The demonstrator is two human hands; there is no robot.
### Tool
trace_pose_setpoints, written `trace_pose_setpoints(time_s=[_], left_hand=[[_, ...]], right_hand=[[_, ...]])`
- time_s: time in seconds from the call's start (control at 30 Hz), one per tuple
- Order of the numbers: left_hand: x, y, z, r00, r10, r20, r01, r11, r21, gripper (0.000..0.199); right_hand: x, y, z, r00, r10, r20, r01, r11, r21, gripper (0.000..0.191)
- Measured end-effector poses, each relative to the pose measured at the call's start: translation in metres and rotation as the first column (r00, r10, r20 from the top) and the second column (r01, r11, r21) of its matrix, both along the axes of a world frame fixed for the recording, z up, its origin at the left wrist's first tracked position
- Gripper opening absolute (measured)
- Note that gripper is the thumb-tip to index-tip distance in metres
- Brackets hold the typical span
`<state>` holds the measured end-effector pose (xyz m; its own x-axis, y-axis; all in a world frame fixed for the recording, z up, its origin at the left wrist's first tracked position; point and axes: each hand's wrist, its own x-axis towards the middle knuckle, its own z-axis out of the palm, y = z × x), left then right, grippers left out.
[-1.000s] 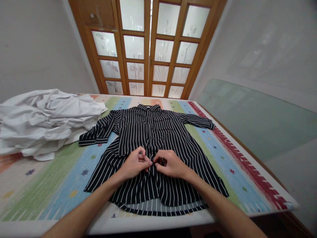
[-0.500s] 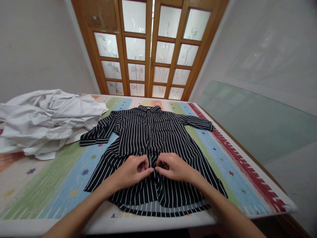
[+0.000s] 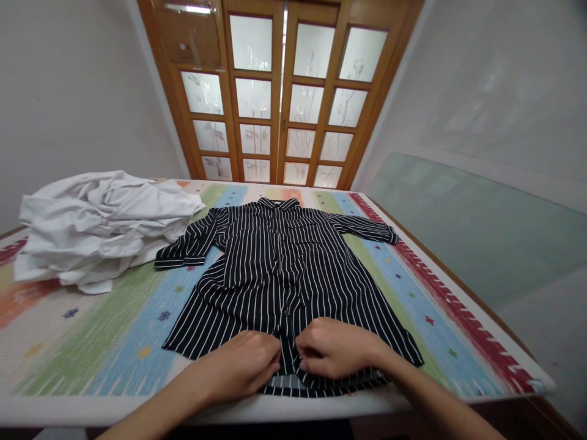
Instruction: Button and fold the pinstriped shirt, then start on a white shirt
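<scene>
A black shirt with white stripes [image 3: 257, 263] lies front up on the table, its collar at the far side and its hem near the front edge. Both hands are at the lower front opening, a small gap between them. My left hand [image 3: 250, 363] is closed on the shirt's edge, left of the opening. Just right of it, my right hand [image 3: 334, 348] has its fingers curled in and pinches the shirt fabric near the hem. The fingertips are partly hidden by the hands.
A crumpled pile of white cloth [image 3: 101, 226] sits at the left. The table [image 3: 132, 324] has a colourful striped cover. A greenish glass panel [image 3: 472, 226] leans on the right wall. Wooden doors with glass panes [image 3: 277, 104] stand behind the table.
Both hands have moved down the shirt front, from around the middle of the opening to near the hem. The view has shifted slightly.
</scene>
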<state>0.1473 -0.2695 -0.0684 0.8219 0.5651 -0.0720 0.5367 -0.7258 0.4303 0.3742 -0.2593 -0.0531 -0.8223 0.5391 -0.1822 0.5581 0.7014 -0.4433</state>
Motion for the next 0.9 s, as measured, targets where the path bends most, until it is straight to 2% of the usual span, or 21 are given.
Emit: trace_pose_setpoints(time_s=[0.1, 0.17, 0.27, 0.37, 0.43, 0.53, 0.63, 0.77, 0.9], left_hand=[[0.0, -0.002, 0.008, 0.995, -0.103, 0.005, 0.103, 0.989, -0.106, 0.007], [0.0, -0.002, 0.012, 0.989, -0.149, 0.004, 0.147, 0.972, -0.183, 0.005], [0.0, 0.0, 0.013, 0.986, -0.165, 0.018, 0.164, 0.958, -0.237, 0.004], [0.0, 0.009, 0.013, 0.99, -0.114, 0.085, 0.132, 0.961, -0.244, 0.007], [-0.003, 0.022, 0.013, 0.991, -0.025, 0.134, 0.051, 0.98, -0.192, 0.015], [-0.011, 0.052, 0.012, 0.965, 0.17, 0.201, -0.175, 0.984, 0.008, 0.019], [-0.025, 0.093, 0.006, 0.929, 0.286, 0.235, -0.331, 0.927, 0.179, 0.022], [-0.043, 0.146, -0.01, 0.888, 0.439, 0.137, -0.46, 0.846, 0.271, 0.044], [-0.049, 0.183, -0.027, 0.733, 0.674, -0.087, -0.638, 0.727, 0.252, 0.067]], right_hand=[[0.003, 0.0, 0.003, 0.998, 0.067, -0.004, -0.067, 0.992, -0.11, 0.006], [0.004, 0.0, 0.003, 0.993, 0.113, 0.027, -0.108, 0.983, -0.146, 0.012], [0.002, 0.003, 0.001, 0.992, 0.122, 0.02, -0.119, 0.987, -0.103, 0.025], [0.001, 0.015, 0.003, 0.995, 0.062, -0.075, -0.063, 0.998, -0.012, 0.03], [0.002, 0.027, 0.004, 0.989, -0.011, -0.15, 0.02, 0.998, 0.062, 0.028], [0.006, 0.054, 0.003, 0.96, -0.157, -0.231, 0.205, 0.958, 0.2, 0.018], [0.013, 0.089, -0.006, 0.926, -0.257, -0.278, 0.333, 0.903, 0.273, 0.012], [0.016, 0.136, -0.024, 0.874, -0.361, -0.325, 0.453, 0.847, 0.279, 0.027], [0.008, 0.179, -0.043, 0.852, -0.429, -0.301, 0.513, 0.801, 0.31, 0.042]])
